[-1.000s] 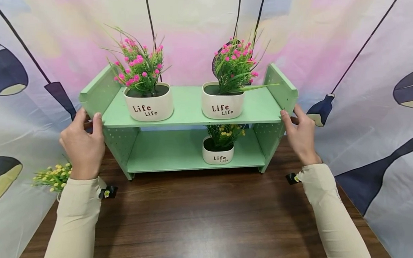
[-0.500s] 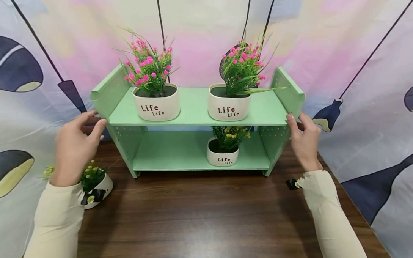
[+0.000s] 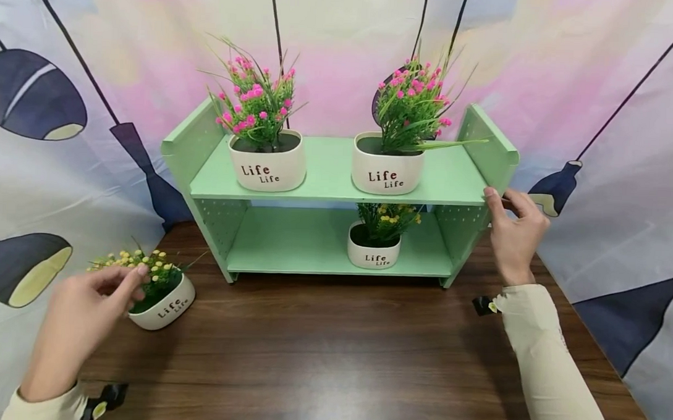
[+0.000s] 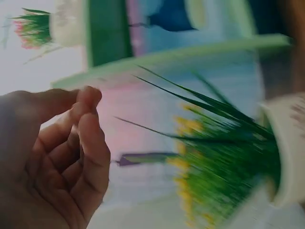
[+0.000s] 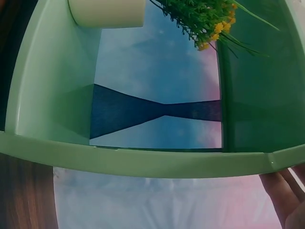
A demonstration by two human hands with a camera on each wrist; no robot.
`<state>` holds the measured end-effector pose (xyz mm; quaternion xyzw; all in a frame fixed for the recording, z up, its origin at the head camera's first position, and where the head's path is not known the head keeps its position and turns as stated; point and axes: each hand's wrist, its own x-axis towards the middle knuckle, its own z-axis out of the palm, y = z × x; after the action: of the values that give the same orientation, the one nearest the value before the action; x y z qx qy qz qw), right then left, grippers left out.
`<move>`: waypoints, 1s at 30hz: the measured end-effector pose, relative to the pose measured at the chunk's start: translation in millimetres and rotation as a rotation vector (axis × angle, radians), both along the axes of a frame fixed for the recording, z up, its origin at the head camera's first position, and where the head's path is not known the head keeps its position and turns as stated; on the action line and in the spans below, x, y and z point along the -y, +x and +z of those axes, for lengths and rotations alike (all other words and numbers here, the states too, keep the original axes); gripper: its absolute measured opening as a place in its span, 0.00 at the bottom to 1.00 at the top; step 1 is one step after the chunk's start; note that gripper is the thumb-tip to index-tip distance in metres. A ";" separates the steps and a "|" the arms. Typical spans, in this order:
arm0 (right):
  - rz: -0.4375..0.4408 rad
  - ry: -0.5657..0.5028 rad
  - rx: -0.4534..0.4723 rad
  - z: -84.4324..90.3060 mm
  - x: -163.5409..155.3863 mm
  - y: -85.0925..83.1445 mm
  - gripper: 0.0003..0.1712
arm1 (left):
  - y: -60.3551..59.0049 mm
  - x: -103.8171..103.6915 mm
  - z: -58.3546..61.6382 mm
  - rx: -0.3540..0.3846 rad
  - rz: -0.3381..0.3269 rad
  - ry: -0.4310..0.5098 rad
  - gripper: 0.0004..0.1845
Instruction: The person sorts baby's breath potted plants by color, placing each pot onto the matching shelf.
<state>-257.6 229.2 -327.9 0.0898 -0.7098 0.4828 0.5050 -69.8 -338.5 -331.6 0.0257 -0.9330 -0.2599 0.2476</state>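
Observation:
A green two-tier shelf (image 3: 327, 163) stands on the table in the head view. My right hand (image 3: 516, 232) grips the front edge of its right side panel, thumb in front; in the right wrist view the fingers (image 5: 283, 193) show beside the panel. My left hand (image 3: 79, 321) is away from the shelf with fingers loosely curled and nothing in them. It overlaps a white pot of yellow flowers (image 3: 163, 306) at the left in the head view. In the left wrist view the thumb and index tips are together, near the yellow-flowered plant (image 4: 224, 157).
Two white pots with pink flowers, a left one (image 3: 271, 170) and a right one (image 3: 390, 175), stand on the upper tier. A smaller yellow-flowered pot (image 3: 374, 254) sits on the lower tier. Behind the wooden table (image 3: 309, 345) hangs a patterned curtain (image 3: 332, 24).
My left hand has let go of the shelf's left side and moved down and left over the yellow-flowered pot. My right hand stays on the shelf. The head view has shifted slightly.

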 end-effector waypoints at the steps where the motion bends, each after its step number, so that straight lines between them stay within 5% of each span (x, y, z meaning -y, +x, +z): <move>1: -0.003 -0.002 0.003 -0.6 0.8 0.6 0.08 | 2.7 5.2 -7.4 0.017 0.014 -0.042 0.14; 5: -0.001 0.005 -0.003 -1.3 4.8 2.7 0.08 | 10.4 24.2 -37.7 0.077 0.063 -0.134 0.12; 9: 0.010 0.012 -0.008 2.1 9.7 4.9 0.09 | 12.6 38.1 -63.1 0.080 0.124 -0.131 0.09; 14: 0.007 0.007 -0.013 4.6 12.3 6.4 0.08 | 7.9 49.5 -85.3 0.097 0.123 -0.140 0.09; 20: 0.009 0.014 -0.015 6.9 13.4 9.4 0.09 | 2.8 53.8 -96.1 0.221 0.114 -0.115 0.12; 30: -0.017 0.023 -0.019 9.6 11.3 12.1 0.09 | -13.7 52.4 -107.2 0.245 0.105 -0.024 0.10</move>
<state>-245.5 218.0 -318.3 0.0941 -0.7113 0.4693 0.5149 -83.5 -390.9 -438.8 0.1030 -0.9566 -0.2304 0.1455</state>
